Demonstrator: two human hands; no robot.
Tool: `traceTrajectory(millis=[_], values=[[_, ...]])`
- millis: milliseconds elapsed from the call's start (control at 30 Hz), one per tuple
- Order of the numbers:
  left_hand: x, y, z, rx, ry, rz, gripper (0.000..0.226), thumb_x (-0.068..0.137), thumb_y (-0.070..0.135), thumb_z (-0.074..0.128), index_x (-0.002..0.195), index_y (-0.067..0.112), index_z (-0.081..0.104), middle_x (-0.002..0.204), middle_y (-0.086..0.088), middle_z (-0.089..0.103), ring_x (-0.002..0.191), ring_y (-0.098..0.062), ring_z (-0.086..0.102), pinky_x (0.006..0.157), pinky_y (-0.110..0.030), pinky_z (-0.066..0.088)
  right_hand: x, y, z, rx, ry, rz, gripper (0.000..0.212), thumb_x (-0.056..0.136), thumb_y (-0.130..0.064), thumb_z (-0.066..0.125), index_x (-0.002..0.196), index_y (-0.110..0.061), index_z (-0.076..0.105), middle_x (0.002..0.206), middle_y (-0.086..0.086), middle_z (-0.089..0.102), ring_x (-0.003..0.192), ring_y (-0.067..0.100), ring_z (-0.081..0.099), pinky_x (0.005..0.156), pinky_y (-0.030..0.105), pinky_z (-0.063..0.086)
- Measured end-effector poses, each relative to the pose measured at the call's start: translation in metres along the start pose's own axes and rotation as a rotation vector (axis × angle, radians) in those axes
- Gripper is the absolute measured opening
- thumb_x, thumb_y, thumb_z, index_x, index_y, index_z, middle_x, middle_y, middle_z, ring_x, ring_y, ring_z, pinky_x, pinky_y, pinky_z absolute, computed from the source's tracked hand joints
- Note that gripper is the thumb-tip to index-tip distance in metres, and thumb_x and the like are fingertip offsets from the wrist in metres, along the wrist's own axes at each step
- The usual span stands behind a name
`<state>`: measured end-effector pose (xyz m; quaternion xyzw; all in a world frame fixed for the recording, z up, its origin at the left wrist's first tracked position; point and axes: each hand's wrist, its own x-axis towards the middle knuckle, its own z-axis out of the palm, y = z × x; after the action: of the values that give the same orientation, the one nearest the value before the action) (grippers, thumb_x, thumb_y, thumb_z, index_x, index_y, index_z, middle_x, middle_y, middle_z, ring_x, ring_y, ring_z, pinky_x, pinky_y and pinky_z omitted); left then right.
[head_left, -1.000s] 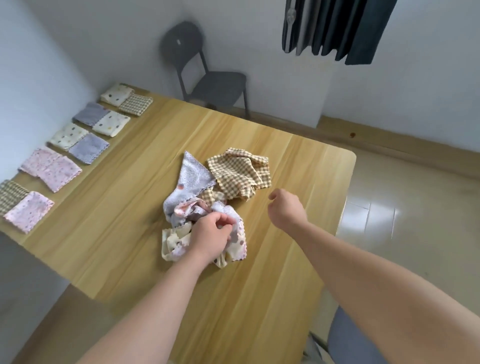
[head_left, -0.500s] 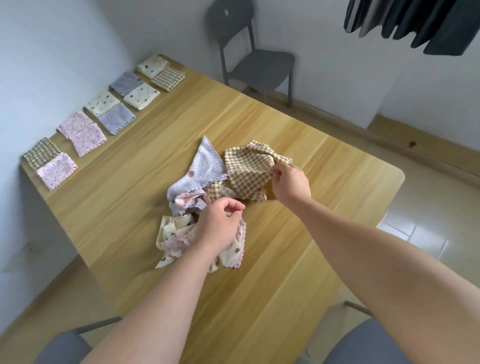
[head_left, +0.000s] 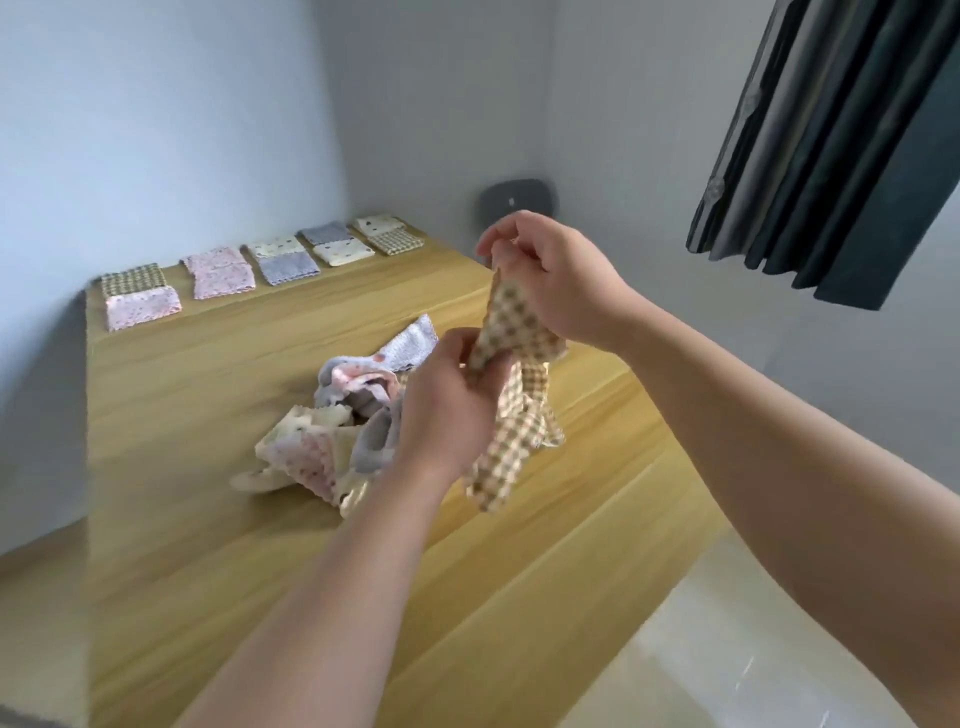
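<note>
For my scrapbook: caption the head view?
Left hand and right hand hold up a checked cloth beside a cloth pile.

left hand (head_left: 452, 410): back to camera, fingers curled, pinching checked cloth (head_left: 511, 436) | left forearm: bare, enters from 7 o'clock | right hand (head_left: 550, 280): higher, at 1 o'clock of left, fingertips pinching the cloth's top | right forearm: bare, enters from 4 o'clock | hands: near, not touching

A: What's the cloth (head_left: 511, 431) like?
B: Brown and cream check, soft, crumpled into a long hanging strip.
A: Where is it?
B: Lifted. The right hand (head_left: 550, 280) pinches its top corner and the left hand (head_left: 447, 410) grips its middle. The lower end dangles loose.
</note>
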<state>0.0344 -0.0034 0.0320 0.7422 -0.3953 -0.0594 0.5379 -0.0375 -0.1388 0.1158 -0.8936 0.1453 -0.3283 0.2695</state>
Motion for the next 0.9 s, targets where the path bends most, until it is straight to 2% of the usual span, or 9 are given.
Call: traceTrajectory(millis=[67,133,267,333,433,500,600,800,900], values=[[-0.033,-0.003,0.004,-0.024,0.071,-0.011,0.022,0.09,0.046,0.073,0.101,0.028,0.066,0.089,0.016,0.071,0.081,-0.001,0.064,0.068,-0.021,0.047,-0.027,0.006,0.0,0.089,-0.001,-0.048,0.013,0.103,-0.031,0.052,0.098,-0.032,0.065,0.091,0.021,0.07,0.071,0.035,0.057,0.065,0.039,0.048],[-0.061,0.004,0.005,-0.032,0.081,-0.03,0.023,0.085,0.048,0.077,0.098,0.033,0.066,0.089,0.015,0.072,0.08,0.0,0.066,0.069,-0.021,0.05,-0.047,0.008,0.0,0.204,-0.015,-0.037,0.013,0.102,-0.034,0.056,0.094,-0.032,0.066,0.094,0.025,0.07,0.066,0.026,0.052,0.063,0.039,0.048],[-0.115,0.039,0.001,-0.064,0.086,-0.065,0.051,0.08,0.067,0.064,0.114,0.029,0.062,0.089,0.008,0.071,0.075,-0.002,0.066,0.066,-0.013,0.049,-0.084,-0.006,-0.012,0.422,-0.137,0.051,0.019,0.098,-0.037,0.064,0.098,-0.02,0.071,0.085,0.007,0.072,0.068,0.013,0.058,0.067,0.039,0.055],[-0.128,0.05,0.005,-0.043,0.086,-0.104,0.062,0.082,0.077,0.053,0.117,0.027,0.062,0.092,0.006,0.072,0.079,-0.008,0.069,0.075,-0.025,0.055,-0.099,-0.012,-0.02,0.466,-0.208,0.05,0.021,0.098,-0.036,0.064,0.097,-0.017,0.072,0.079,-0.003,0.068,0.065,0.009,0.058,0.067,0.032,0.052],[-0.135,0.061,0.008,0.023,0.158,-0.161,0.04,0.088,0.061,0.066,0.115,0.03,0.062,0.092,0.01,0.069,0.08,-0.011,0.068,0.077,-0.039,0.058,-0.116,-0.018,-0.032,0.463,-0.258,0.002,0.021,0.098,-0.039,0.064,0.095,-0.02,0.075,0.081,-0.015,0.073,0.072,0.002,0.064,0.073,0.024,0.055],[-0.139,0.064,0.009,0.055,0.179,-0.182,0.032,0.086,0.049,0.075,0.11,0.03,0.063,0.092,0.013,0.069,0.083,-0.01,0.068,0.079,-0.042,0.058,-0.125,-0.022,-0.041,0.449,-0.278,-0.013,0.023,0.097,-0.04,0.065,0.096,-0.02,0.075,0.091,-0.004,0.077,0.077,0.005,0.066,0.08,0.028,0.056],[-0.144,0.068,0.009,0.167,0.164,-0.179,0.007,0.09,0.036,0.073,0.092,0.032,0.068,0.092,0.016,0.072,0.095,-0.012,0.068,0.09,-0.04,0.054,-0.137,-0.026,-0.057,0.42,-0.298,-0.002,0.026,0.096,-0.043,0.066,0.096,-0.019,0.074,0.094,0.006,0.077,0.07,0.006,0.062,0.074,0.025,0.054],[-0.156,0.092,0.015,0.04,0.054,-0.147,0.035,0.082,0.051,0.079,0.103,0.029,0.063,0.102,0.01,0.071,0.094,-0.01,0.068,0.083,-0.032,0.055,-0.147,-0.029,-0.073,0.377,-0.266,0.008,0.032,0.094,-0.049,0.066,0.098,-0.018,0.074,0.08,-0.001,0.072,0.067,0.007,0.059,0.074,0.027,0.052],[-0.155,0.092,0.015,0.159,0.079,-0.13,0.019,0.083,0.036,0.08,0.095,0.028,0.066,0.088,0.008,0.07,0.083,-0.016,0.066,0.072,-0.033,0.052,-0.148,-0.031,-0.078,0.348,-0.264,0.0,0.035,0.094,-0.05,0.066,0.099,-0.015,0.073,0.061,-0.01,0.063,0.055,0.005,0.05,0.066,0.028,0.047]])
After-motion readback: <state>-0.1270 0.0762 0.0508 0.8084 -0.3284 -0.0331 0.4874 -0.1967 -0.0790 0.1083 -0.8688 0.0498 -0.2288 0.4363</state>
